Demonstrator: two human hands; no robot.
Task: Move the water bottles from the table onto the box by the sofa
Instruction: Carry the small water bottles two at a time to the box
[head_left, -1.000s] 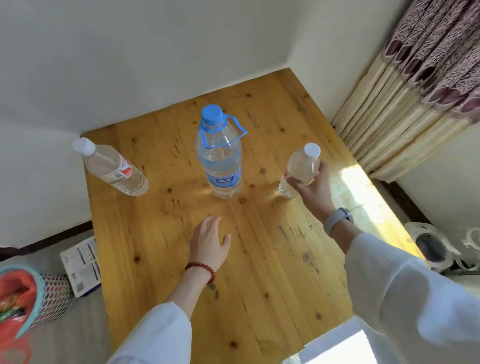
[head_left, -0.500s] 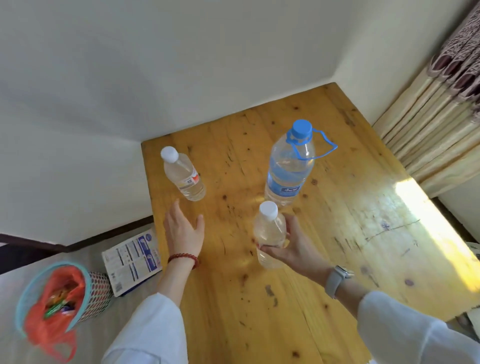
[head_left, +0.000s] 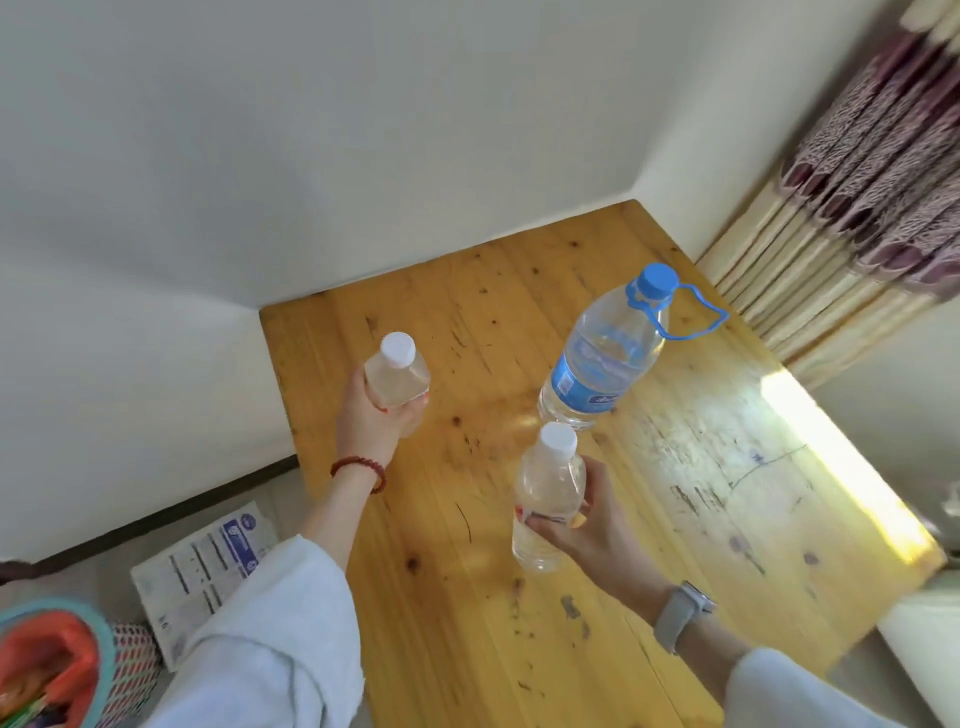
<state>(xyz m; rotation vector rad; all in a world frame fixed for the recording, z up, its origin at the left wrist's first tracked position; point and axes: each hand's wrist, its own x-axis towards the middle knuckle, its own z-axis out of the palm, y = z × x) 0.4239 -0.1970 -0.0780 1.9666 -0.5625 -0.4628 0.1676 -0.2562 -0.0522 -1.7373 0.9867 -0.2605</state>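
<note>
Right hand (head_left: 587, 525), lower centre of frame, wrapped around the middle of a small clear bottle (head_left: 548, 493) with a white cap; bottle raised off the wood, it seems, long axis running up and slightly right in the picture, cap toward the top of frame. Left hand (head_left: 371, 415), left of centre, closed around the lower body of a second small bottle (head_left: 397, 376), also white-capped, cap up and toward the top of frame, axis close to upright; whether its base is touching the wood or just clear of it, hard to tell behind the fingers. Just beyond the right hand, toward the upper right, a large bottle (head_left: 605, 358) with a blue cap, blue label and blue carry loop, standing on the wooden table (head_left: 675, 519) untouched, neck leaning toward the upper right in this wide view. Outward again: a flat printed carton (head_left: 208, 566) on the floor at lower left, a mesh basket (head_left: 67, 670) with an orange bag in the bottom left corner, curtains (head_left: 862, 208) at upper right. No sofa or target box identifiable here. Judged progress: early, with two small bottles in hand but none delivered; carrying and setting down of these two, then a return for the large one, all yet to do.
</note>
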